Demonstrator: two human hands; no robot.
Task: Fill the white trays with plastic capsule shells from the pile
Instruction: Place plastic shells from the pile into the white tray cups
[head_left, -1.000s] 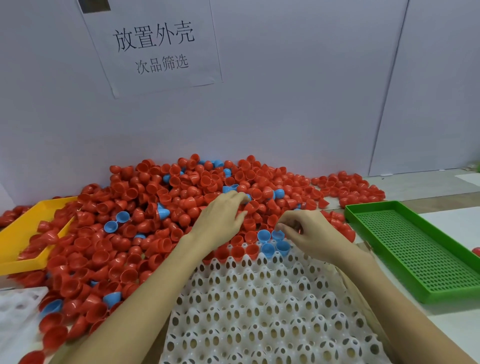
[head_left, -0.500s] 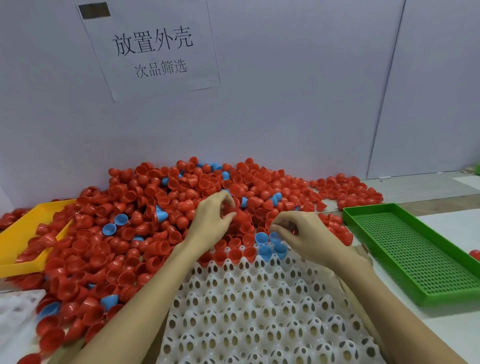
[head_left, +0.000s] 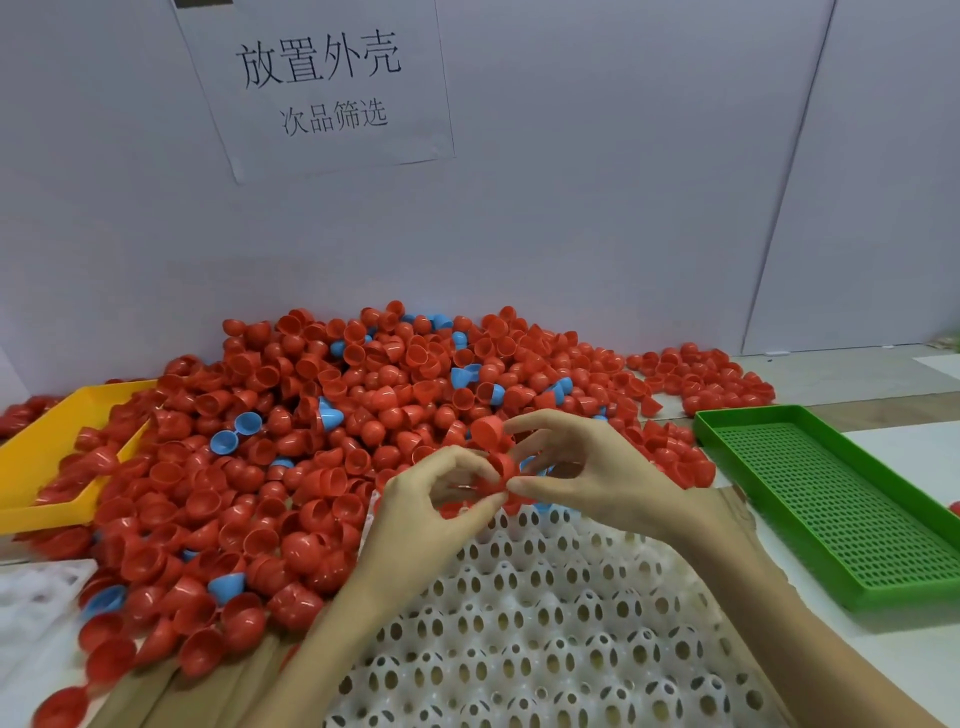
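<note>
A broad pile (head_left: 322, 457) of red and blue capsule shells lies against the wall. The white tray (head_left: 519, 623) reaches from the near edge to the pile. Above its far end both hands meet — the right hand (head_left: 597, 483) and left hand (head_left: 431, 504) each pinch red shells (head_left: 496, 457) with curled fingers, domes facing up toward the camera; their long axis I cannot tell.

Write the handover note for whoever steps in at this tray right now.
Left hand: pinches a red shell over the white tray's far edge.
Right hand: pinches a second red shell.
Pile lies behind and left of the tray.
Done: a few red and blue shells seated along the far row, partly hidden.
Left: nearly every visible pocket.
</note>
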